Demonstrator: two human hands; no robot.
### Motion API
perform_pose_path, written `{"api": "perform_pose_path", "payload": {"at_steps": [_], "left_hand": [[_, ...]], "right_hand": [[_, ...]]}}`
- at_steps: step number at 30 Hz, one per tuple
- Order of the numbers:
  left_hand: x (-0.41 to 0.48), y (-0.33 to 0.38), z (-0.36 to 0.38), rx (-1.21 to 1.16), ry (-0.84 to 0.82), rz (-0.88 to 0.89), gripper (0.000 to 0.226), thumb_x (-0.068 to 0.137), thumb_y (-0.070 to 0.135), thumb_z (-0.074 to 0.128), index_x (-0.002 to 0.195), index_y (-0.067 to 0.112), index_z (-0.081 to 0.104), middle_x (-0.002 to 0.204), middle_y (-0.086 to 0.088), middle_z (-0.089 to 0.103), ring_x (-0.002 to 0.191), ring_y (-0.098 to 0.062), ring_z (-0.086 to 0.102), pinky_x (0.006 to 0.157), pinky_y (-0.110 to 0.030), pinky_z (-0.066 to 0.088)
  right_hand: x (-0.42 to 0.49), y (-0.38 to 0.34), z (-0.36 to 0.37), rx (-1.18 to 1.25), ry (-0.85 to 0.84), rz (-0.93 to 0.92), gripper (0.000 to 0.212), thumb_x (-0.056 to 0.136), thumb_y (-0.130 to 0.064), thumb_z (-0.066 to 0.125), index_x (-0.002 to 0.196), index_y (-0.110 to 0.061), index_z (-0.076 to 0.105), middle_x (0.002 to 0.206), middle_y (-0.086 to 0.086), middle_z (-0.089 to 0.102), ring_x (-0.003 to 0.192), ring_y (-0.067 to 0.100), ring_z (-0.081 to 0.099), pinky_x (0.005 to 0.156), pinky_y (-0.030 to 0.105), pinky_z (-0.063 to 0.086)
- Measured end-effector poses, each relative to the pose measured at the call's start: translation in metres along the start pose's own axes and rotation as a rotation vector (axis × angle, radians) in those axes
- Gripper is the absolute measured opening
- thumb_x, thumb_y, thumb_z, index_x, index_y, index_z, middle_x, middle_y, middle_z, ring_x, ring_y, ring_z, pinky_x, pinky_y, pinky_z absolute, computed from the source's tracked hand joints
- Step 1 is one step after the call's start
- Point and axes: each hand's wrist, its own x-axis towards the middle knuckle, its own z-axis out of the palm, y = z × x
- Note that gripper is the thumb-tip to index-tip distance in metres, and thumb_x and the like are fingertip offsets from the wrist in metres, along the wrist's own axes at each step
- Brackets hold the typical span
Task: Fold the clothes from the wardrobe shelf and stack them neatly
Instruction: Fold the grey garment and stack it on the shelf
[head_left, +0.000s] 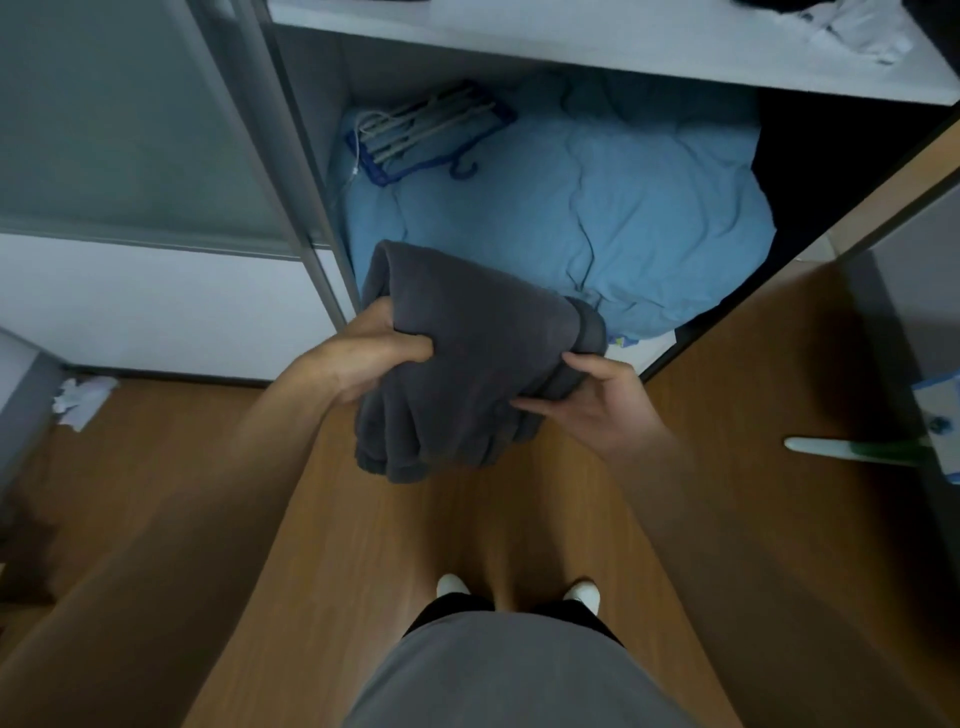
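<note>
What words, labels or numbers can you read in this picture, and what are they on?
No readable text anywhere.
Blue-and-white box at the right edge: a dark mark, too blurred to read.
Small coloured print by the front edge of the blue bedding: too small to read.
Dark grey garment, held by the left hand and right hand: no label shows.

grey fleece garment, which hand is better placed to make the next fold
Probably the right hand: it pinches the grey fleece garment at its edge; the left hand grips the bulk.
</note>
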Motion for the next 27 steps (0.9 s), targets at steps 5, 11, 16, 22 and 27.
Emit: {"api": "perform_pose_path", "payload": {"at_steps": [5, 11, 16, 22, 27], "left_hand": [[0.007, 0.031, -0.013, 0.27, 0.069, 0.059, 0.037, 0.074, 0.007, 0.069, 0.099, 0.034, 0.065, 0.093, 0.011, 0.075, 0.092, -0.003, 0.069, 0.072, -0.013, 0.053], [0.031, 0.069, 0.013, 0.021, 0.202, 0.145, 0.035, 0.097, -0.002, 0.054, 0.128, 0.015, 0.053, 0.117, -0.004, 0.066, 0.107, -0.021, 0.065, 0.081, -0.045, 0.061], [0.061, 0.131, 0.028, -0.367, 0.268, 0.361, 0.03, 0.08, -0.01, 0.054, 0.104, 0.004, 0.062, 0.097, -0.01, 0.07, 0.1, -0.034, 0.065, 0.079, -0.047, 0.061], [0.113, 0.239, 0.018, -0.288, 0.282, 0.531, 0.037, 0.063, -0.002, 0.053, 0.095, 0.012, 0.066, 0.077, -0.004, 0.073, 0.08, -0.027, 0.07, 0.085, -0.055, 0.057], [0.167, 0.319, 0.005, -0.239, 0.35, 0.674, 0.038, 0.062, -0.004, 0.048, 0.09, 0.01, 0.068, 0.076, -0.004, 0.073, 0.081, -0.027, 0.07, 0.084, -0.053, 0.059]], "right_hand": [[0.011, -0.017, 0.03, 0.204, -0.101, -0.294, 0.054, 0.069, 0.006, 0.039, 0.118, -0.001, 0.061, 0.117, 0.015, 0.066, 0.118, 0.036, 0.057, 0.106, 0.054, 0.045], [0.02, -0.07, 0.071, 0.302, -0.178, -0.472, 0.039, 0.059, 0.002, 0.033, 0.066, -0.011, 0.069, 0.079, 0.005, 0.067, 0.08, 0.025, 0.061, 0.088, 0.036, 0.052], [0.029, -0.14, 0.109, 0.265, -0.289, -0.562, 0.024, 0.052, 0.0, 0.034, 0.046, -0.016, 0.051, 0.059, 0.0, 0.055, 0.067, 0.02, 0.052, 0.083, 0.031, 0.043], [0.067, -0.236, 0.156, 0.346, -0.383, -0.632, 0.023, 0.038, 0.002, 0.043, 0.055, -0.013, 0.048, 0.068, 0.007, 0.053, 0.072, 0.027, 0.048, 0.091, 0.037, 0.041], [0.115, -0.315, 0.194, 0.285, -0.468, -0.713, 0.023, 0.039, 0.002, 0.045, 0.055, -0.013, 0.045, 0.068, 0.004, 0.05, 0.07, 0.026, 0.046, 0.084, 0.035, 0.04]]}}
